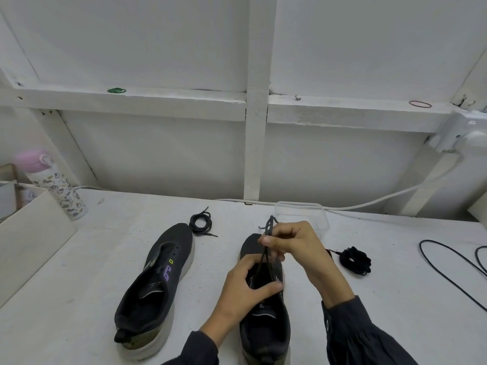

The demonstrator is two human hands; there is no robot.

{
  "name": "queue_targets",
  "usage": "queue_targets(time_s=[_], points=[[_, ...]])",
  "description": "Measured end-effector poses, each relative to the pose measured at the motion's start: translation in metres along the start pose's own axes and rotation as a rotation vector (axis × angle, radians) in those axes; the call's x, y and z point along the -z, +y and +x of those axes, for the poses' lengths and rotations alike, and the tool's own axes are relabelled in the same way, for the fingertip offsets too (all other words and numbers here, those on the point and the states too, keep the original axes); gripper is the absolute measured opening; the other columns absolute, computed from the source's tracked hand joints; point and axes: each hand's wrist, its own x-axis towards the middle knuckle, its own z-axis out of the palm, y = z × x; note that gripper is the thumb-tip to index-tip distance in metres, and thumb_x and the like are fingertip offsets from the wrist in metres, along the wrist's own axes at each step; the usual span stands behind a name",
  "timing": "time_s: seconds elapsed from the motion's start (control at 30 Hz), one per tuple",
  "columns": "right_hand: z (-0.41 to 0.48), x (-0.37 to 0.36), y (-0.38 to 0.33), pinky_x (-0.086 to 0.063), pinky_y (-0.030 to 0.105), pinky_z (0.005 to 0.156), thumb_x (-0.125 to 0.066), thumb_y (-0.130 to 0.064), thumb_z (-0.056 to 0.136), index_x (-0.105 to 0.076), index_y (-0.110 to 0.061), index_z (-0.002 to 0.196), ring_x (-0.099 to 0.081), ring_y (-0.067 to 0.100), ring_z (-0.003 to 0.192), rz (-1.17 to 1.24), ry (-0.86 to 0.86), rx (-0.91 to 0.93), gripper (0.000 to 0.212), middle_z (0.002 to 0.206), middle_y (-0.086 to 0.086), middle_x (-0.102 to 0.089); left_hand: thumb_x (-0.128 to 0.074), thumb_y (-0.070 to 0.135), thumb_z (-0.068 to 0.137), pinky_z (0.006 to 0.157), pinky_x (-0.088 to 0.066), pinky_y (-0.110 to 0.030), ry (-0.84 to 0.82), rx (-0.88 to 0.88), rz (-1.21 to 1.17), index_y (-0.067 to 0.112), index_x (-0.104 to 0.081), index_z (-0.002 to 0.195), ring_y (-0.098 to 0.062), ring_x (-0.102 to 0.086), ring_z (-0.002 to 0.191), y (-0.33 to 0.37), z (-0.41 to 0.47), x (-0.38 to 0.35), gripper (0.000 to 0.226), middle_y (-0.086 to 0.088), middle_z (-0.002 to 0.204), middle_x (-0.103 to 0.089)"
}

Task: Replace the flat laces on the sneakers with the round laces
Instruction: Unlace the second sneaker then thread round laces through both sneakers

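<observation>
Right hand [295,246] is pinching a thin dark lace [269,224], lifting it above the toe of the right sneaker [263,335]. Left hand [247,283] is gripping that sneaker's upper. The left sneaker [158,285] is lying unlaced, dark with a pale sole. A coil [201,223] is sitting just beyond its toe, and a bundle [355,260] is lying to the right. All this is resting on a white surface [369,312], with a bottle [58,185] standing far left, cables [453,272] trailing right, and a white wall [158,154] behind.
</observation>
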Motion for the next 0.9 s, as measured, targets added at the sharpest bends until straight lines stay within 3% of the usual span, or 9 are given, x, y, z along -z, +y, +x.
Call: queue_targets(time_s=[0.13,0.33,0.4,0.63,0.77,0.83,0.9], points=[[0.008,-0.002,-0.014,-0.043,0.024,0.053,-0.074,-0.002,0.079,-0.068,0.012,0.076,-0.051,0.026,0.06,0.092,0.048,0.088,0.015,0.076,0.037,-0.059,-0.083,0.04,0.068,0.087,-0.046,-0.01,-0.043,0.064,0.017,0.034,-0.063,0.111,0.003,-0.06,0.105,0.004,0.003,0.002,0.047,0.019,0.11,-0.065],[0.013,-0.007,-0.021,-0.049,0.022,0.054,-0.071,0.004,0.08,-0.068,0.014,0.08,-0.059,0.017,0.057,0.147,0.038,0.097,0.011,0.071,0.008,-0.069,-0.08,0.051,0.062,0.085,-0.046,-0.01,-0.03,0.104,0.017,0.032,-0.064,0.107,0.004,-0.061,0.102,0.005,0.003,0.001,0.051,0.017,0.107,-0.068],[0.013,-0.006,-0.022,-0.05,0.022,0.055,-0.07,0.005,0.08,-0.068,0.013,0.079,-0.059,0.015,0.056,0.177,0.05,0.096,0.008,0.072,0.005,-0.07,-0.079,0.052,0.06,0.084,-0.046,-0.009,-0.025,0.106,0.013,0.03,-0.063,0.105,0.003,-0.062,0.102,0.006,0.003,0.001,0.053,0.016,0.106,-0.068],[0.013,-0.005,-0.027,-0.051,0.023,0.057,-0.072,0.003,0.08,-0.072,-0.007,0.067,-0.058,0.016,0.056,0.245,0.113,0.088,0.017,0.079,0.01,-0.072,-0.081,0.052,0.06,0.083,-0.046,-0.012,-0.008,0.114,-0.011,0.029,-0.06,0.096,0.0,-0.064,0.098,0.006,0.0,0.001,0.047,0.012,0.104,-0.07],[0.012,-0.005,-0.025,-0.05,0.023,0.056,-0.071,0.0,0.082,-0.071,0.003,0.078,-0.057,0.017,0.058,0.232,0.128,0.088,0.005,0.074,0.003,-0.069,-0.083,0.031,0.067,0.087,-0.045,-0.012,0.008,0.037,-0.055,0.021,-0.056,0.084,-0.003,-0.063,0.104,0.011,-0.002,0.0,0.033,0.012,0.107,-0.07],[0.011,-0.003,-0.023,-0.049,0.023,0.055,-0.071,-0.004,0.084,-0.07,0.004,0.081,-0.057,0.018,0.058,0.225,0.135,0.082,0.008,0.073,0.003,-0.065,-0.082,0.015,0.073,0.091,-0.046,-0.015,0.002,0.004,-0.099,0.019,-0.062,0.089,-0.007,-0.063,0.109,0.014,-0.004,-0.001,0.026,0.011,0.11,-0.07],[0.01,-0.001,-0.022,-0.048,0.023,0.053,-0.072,-0.009,0.084,-0.071,0.003,0.085,-0.057,0.019,0.058,0.219,0.134,0.061,0.012,0.076,0.008,-0.061,-0.079,0.012,0.077,0.093,-0.047,-0.018,0.006,-0.015,-0.125,0.022,-0.068,0.1,-0.009,-0.063,0.109,0.021,-0.005,-0.001,0.028,0.01,0.11,-0.07]])
